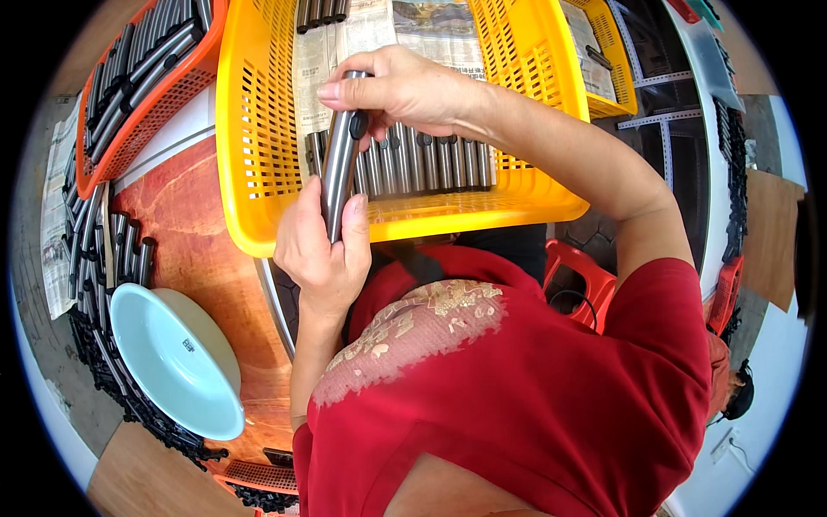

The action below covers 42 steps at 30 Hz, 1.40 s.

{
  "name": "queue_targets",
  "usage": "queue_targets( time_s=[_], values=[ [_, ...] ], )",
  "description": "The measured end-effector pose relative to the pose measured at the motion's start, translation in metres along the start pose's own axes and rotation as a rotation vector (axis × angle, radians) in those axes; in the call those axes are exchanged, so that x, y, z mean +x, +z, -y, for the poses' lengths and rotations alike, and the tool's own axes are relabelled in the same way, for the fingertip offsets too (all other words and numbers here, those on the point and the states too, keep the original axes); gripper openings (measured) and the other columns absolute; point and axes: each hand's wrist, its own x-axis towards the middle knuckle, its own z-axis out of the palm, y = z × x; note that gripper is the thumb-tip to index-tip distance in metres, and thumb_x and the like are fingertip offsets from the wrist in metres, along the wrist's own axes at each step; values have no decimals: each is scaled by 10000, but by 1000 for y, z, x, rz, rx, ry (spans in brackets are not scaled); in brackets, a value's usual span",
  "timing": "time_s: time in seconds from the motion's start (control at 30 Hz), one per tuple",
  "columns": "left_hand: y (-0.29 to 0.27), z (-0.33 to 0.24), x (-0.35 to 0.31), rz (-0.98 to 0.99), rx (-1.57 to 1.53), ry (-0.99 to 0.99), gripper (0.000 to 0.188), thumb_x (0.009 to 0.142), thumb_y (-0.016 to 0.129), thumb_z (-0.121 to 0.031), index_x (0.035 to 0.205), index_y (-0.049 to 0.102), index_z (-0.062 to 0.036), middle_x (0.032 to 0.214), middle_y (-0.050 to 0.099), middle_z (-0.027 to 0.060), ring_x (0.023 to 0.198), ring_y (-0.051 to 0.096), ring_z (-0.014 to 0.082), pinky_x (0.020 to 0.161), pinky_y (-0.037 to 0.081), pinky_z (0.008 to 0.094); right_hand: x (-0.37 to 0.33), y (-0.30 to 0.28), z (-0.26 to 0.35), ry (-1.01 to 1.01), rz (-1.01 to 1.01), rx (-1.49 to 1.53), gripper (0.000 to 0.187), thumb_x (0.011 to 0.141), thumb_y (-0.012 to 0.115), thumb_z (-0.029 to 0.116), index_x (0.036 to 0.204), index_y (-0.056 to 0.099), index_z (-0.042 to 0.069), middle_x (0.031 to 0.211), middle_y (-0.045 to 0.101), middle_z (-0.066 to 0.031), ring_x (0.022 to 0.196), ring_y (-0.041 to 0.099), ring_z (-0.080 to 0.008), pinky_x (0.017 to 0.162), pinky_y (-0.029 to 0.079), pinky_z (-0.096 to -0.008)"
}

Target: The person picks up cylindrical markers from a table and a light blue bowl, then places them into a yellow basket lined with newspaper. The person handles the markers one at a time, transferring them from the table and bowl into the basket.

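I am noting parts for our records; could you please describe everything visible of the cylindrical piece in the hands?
The cylindrical piece is long and shiny grey, like polished metal, with a black oval fitting near its upper end. Seen against the yellow basket, it leans slightly, top toward the right. The right hand grips its top, the left hand its lower part.

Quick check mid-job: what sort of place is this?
Probably a small workshop or factory work area: a yellow basket lined with newspaper holds rows of dark, shiny tube-like pieces, an orange basket is piled with more, and small black parts lie heaped at the left.
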Motion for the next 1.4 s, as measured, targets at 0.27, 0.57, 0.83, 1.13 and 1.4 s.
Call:
queue_targets(
  time_s=[0.27,0.57,0.83,1.13,1.4],
  values=[
    [-6,16,-11,31,-333,-187,371,814,607,-7,1170,524,56,861,581,74,731,539,132,676,464,255,31,-80,-4,154,-79,-662,325,862,608,327,879,546,8,693,559,-57,522,552,-107,463,467,-218],
    [-2,22,-8,-1,-234,41,294,750,659,23,1031,579,51,781,583,114,654,558,178,589,478,267,30,-161,-108,878,-28,-1084,202,842,607,134,797,535,-49,595,523,-110,431,516,-165,355,418,-265],
    [-4,21,-7,5,-243,54,309,671,687,38,967,597,55,778,595,161,641,562,275,572,461,329,15,-170,-142,964,141,-1364,223,770,675,196,820,661,-21,887,655,-163,713,652,-260,585,526,-356],
    [-3,23,-7,5,-231,98,318,664,688,31,965,590,62,766,592,168,630,561,279,559,455,335,18,-178,-186,866,595,-1768,307,723,726,236,920,687,3,958,668,-121,858,629,-284,717,521,-374],
    [-2,23,-6,25,-223,106,319,674,682,27,974,581,65,765,588,170,628,558,283,558,453,342,9,-162,-193,1003,703,-1654,445,710,783,274,1041,662,2,1040,659,-117,933,620,-269,777,508,-347]
  ],
)
